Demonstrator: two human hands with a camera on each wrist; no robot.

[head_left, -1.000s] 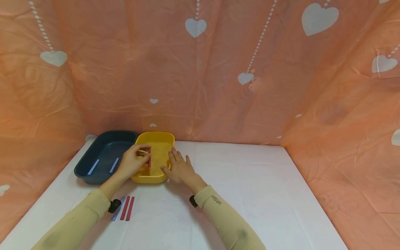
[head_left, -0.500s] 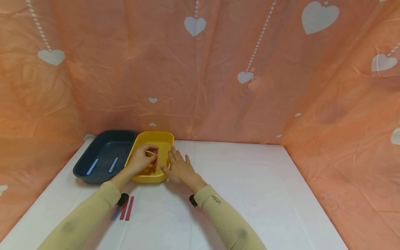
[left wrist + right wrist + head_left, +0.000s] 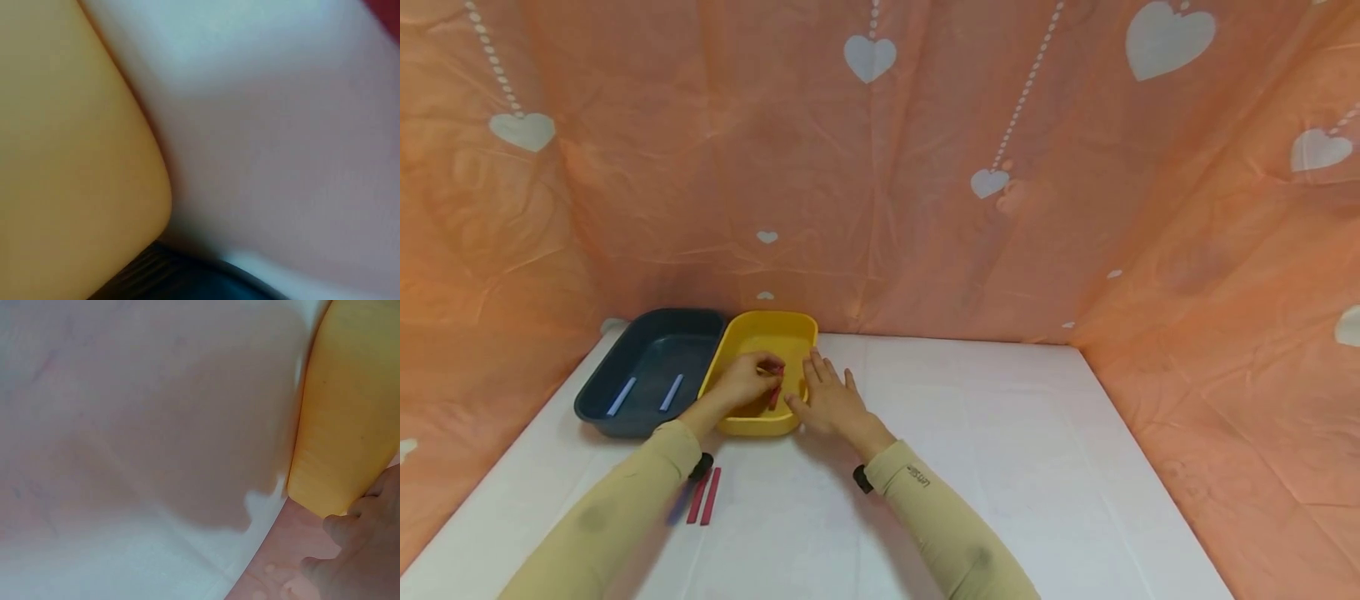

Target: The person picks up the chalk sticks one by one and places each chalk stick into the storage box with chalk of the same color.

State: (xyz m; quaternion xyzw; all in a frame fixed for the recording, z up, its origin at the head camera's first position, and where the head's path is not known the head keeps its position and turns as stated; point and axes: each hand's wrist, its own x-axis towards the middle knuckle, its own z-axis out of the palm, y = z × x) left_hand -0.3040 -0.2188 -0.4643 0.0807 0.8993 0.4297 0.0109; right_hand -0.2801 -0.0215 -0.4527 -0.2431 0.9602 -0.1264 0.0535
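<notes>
The left hand reaches forward over the near wall of the yellow tray, its fingers curled round a red stick held low inside the tray, near its right wall. The right hand lies flat on the white table with fingers straight and spread, pressed against the tray's right outer wall; the right wrist view shows the thumb side touching that yellow wall. Both forearms in tan sleeves slant inward from the near edge.

Just left of the yellow tray, touching it, sits a dark blue tray with two pale blue sticks inside. Two more red sticks lie on the table beside the left wrist. To the right of the hands the table runs open to the pink heart-printed backdrop.
</notes>
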